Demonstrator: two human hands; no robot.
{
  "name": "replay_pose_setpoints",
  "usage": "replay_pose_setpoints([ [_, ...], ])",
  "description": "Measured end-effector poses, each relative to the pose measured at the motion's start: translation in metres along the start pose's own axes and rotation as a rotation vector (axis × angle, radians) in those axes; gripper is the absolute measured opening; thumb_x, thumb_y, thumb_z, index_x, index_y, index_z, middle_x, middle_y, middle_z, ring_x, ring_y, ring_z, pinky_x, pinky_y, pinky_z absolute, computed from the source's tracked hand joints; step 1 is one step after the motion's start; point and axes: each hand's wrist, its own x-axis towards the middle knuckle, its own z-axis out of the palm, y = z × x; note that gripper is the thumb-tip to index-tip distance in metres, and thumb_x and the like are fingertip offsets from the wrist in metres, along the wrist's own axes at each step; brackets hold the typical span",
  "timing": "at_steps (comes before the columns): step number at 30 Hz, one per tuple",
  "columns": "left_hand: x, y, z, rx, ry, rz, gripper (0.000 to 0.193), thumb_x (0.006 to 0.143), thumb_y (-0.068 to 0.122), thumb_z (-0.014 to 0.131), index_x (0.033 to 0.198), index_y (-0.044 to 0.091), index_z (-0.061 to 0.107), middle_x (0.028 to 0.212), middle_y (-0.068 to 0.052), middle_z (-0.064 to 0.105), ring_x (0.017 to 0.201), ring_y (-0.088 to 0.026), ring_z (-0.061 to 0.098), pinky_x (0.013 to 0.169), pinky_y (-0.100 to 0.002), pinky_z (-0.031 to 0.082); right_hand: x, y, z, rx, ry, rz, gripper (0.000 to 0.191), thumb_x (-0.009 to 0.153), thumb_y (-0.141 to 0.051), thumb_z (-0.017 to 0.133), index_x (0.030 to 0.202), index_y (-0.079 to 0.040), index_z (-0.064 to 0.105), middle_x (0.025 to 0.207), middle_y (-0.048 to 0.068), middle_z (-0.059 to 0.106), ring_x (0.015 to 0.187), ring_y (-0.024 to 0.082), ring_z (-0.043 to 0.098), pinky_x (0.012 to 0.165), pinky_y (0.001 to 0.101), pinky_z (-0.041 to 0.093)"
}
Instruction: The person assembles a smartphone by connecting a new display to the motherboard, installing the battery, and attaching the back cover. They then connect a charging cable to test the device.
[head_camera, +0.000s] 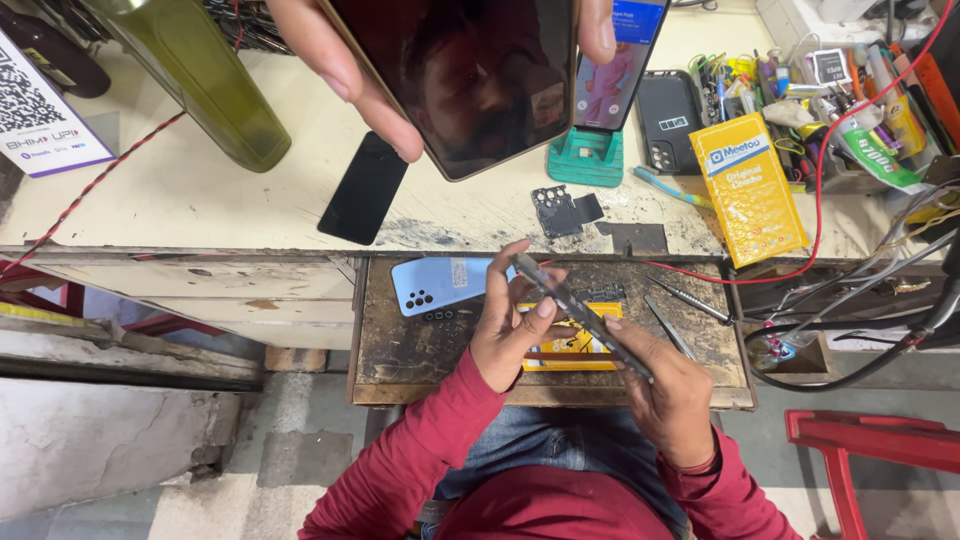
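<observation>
Both my hands hold a slim phone (580, 315) that I see edge-on, tilted from upper left to lower right over a small worn work tray (400, 350). My left hand (505, 335) grips its upper end, thumb on the edge. My right hand (672, 392) holds the lower end. Under them lies a yellow packet (575, 347). A light blue phone back cover (440, 283) rests on the tray left of my left hand. Two thin metal tools (690, 298) lie to the right.
Another person's hand (340, 70) holds a dark-screened phone (470, 80) over the cream counter (200, 200). There too: a black glass panel (365, 188), a green bottle (200, 70), a phone on a green stand (585, 158), a yellow packet (748, 188), cluttered tools (850, 90). A red stool (880, 450) stands right.
</observation>
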Motion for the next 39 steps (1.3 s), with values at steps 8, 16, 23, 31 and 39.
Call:
replay_pose_setpoints([
  [8, -0.007, -0.014, -0.001, 0.051, 0.081, 0.049, 0.091, 0.096, 0.016, 0.068, 0.164, 0.018, 0.008, 0.13, -0.018, 0.058, 0.108, -0.027, 0.071, 0.086, -0.038, 0.063, -0.013, 0.022, 0.015, 1.003, 0.075, 0.656, 0.032, 0.105, -0.016, 0.058, 0.131, 0.0, 0.061, 0.114, 0.016, 0.074, 0.091, 0.023, 0.075, 0.071, 0.0311, 0.062],
  [16, -0.012, -0.058, 0.003, -0.065, -0.039, 0.095, 0.051, 0.098, 0.009, 0.078, 0.139, -0.001, 0.051, 0.128, -0.012, 0.066, 0.119, -0.018, 0.067, 0.107, -0.033, 0.055, -0.023, 0.014, 0.026, 1.323, 0.042, 0.815, 0.032, 0.106, -0.019, 0.055, 0.131, 0.001, 0.06, 0.111, 0.015, 0.074, 0.086, 0.021, 0.074, 0.068, 0.0308, 0.06],
  [23, -0.005, -0.061, 0.017, -0.031, 0.031, 0.004, 0.068, 0.095, 0.01, 0.071, 0.155, 0.0, 0.042, 0.13, -0.014, 0.069, 0.115, -0.018, 0.066, 0.099, -0.032, 0.054, -0.033, 0.003, 0.042, 1.348, 0.017, 0.864, 0.03, 0.104, -0.019, 0.055, 0.129, -0.002, 0.059, 0.109, 0.012, 0.073, 0.087, 0.023, 0.074, 0.068, 0.0331, 0.061],
  [31, -0.003, -0.058, 0.019, -0.262, 0.029, -0.074, 0.063, 0.098, 0.007, 0.064, 0.156, 0.002, 0.039, 0.134, -0.017, 0.067, 0.116, -0.02, 0.067, 0.098, -0.034, 0.056, -0.031, 0.001, 0.038, 1.382, -0.082, 0.844, 0.032, 0.103, -0.019, 0.055, 0.131, -0.003, 0.058, 0.111, 0.014, 0.072, 0.092, 0.024, 0.074, 0.072, 0.0357, 0.062],
  [39, 0.002, -0.054, 0.008, -0.188, 0.026, -0.026, 0.059, 0.098, 0.001, 0.063, 0.154, -0.004, 0.045, 0.123, -0.021, 0.07, 0.109, -0.025, 0.07, 0.095, -0.038, 0.06, -0.041, 0.025, 0.033, 1.297, -0.208, 0.86, 0.036, 0.103, -0.019, 0.061, 0.131, 0.004, 0.055, 0.108, 0.017, 0.072, 0.092, 0.024, 0.074, 0.076, 0.0365, 0.062],
])
